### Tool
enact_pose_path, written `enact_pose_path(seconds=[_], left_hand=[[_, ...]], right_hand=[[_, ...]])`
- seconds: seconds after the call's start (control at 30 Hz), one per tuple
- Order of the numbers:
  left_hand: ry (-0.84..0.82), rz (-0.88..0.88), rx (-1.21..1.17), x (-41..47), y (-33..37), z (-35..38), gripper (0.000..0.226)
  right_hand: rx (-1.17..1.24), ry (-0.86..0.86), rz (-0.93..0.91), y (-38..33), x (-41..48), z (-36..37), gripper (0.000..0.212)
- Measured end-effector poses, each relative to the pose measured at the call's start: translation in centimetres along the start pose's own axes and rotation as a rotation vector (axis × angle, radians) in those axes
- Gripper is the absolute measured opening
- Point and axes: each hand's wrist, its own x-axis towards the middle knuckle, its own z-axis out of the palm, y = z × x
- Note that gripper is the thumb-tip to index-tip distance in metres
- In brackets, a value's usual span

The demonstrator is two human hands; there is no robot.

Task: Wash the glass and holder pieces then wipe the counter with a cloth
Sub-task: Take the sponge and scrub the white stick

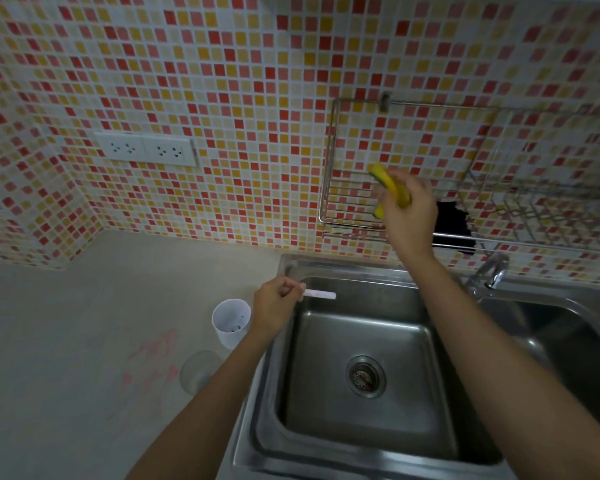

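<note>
My right hand (pixel 409 209) is raised at the wire wall rack (pixel 329 188) and grips a yellow and green sponge (pixel 392 188). My left hand (pixel 278 306) hovers over the left rim of the sink (pixel 326 441) and pinches a thin flat white holder piece (pixel 321 294) that points right over the basin. On the counter (pixel 66 341) to the left of the sink stands a white holder cup (pixel 231 322), upright, with dark specks inside. In front of it stands a clear glass (pixel 198 372). Pink smears (pixel 153 358) mark the counter beside the glass.
The sink basin is bare, with a round drain (pixel 364 375) in its middle. A second basin (pixel 575 341) lies to the right behind a metal tap (pixel 492 271). A wire dish rack (pixel 541 209) hangs on the tiled wall at right. Two sockets (pixel 146 148) sit on the wall at left.
</note>
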Motion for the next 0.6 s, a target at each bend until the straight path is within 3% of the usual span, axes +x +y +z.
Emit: enact_pose_path(seconds=[0.27,0.6], left_hand=[[-0.052,-0.028,-0.158,-1.6,2.5,3.7,0.021],[-0.086,-0.109,-0.238,-2.6,4.2,8.5,0.026]], right_hand=[[-0.184,-0.315,-0.096,6.1,-13.1,-2.6,0.042],[-0.381,-0.184,-0.055,8.5,-14.7,-4.1,0.033]])
